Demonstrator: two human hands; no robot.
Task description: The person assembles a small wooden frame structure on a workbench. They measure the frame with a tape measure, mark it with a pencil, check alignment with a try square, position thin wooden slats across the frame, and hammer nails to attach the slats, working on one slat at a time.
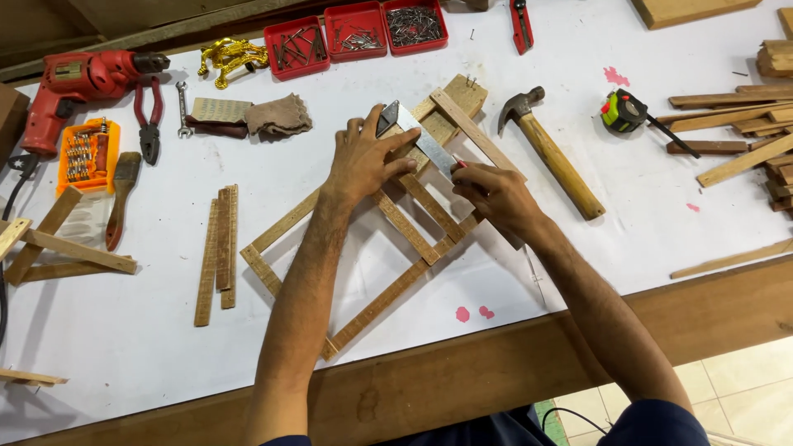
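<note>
wooden frame (388, 248) by table's (149, 347) near edge | my left hand (363, 161) flat, pressing metal square (421, 136) onto it | my right hand (491, 194) pinched on red pencil (459, 164) | hammer (553, 153) just beside

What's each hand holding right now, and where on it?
Left hand presses flat on the metal square, pinning it to the wooden frame. Right hand pinches a red-tipped pencil near its tip.

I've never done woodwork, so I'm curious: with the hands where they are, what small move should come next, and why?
Probably draw the red pencil along the metal square: the left hand presses the square flat on the wooden frame, and the right hand holds the pencil tip at its edge.
</note>
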